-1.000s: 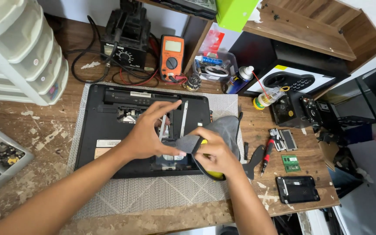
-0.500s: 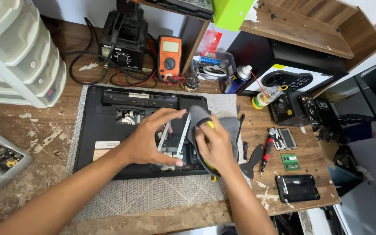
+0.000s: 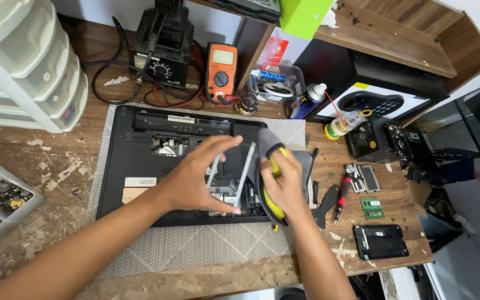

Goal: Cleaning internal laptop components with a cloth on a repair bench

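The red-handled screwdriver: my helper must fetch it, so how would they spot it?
Start at the black laptop on the wooden bench. Right of the right hand lies the screwdriver, the only red-handled tool, beside green memory sticks.

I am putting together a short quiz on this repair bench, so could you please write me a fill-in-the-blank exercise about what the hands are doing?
1. The left hand tilts up a silver metal bracket from the opened black ____.
2. The right hand grips a tool with a ____ and black handle.
3. The laptop rests on a grey ____ on the wooden bench.
4. The orange multimeter lies ____ the laptop, toward the wall.

Missing words: laptop; yellow; mat; behind
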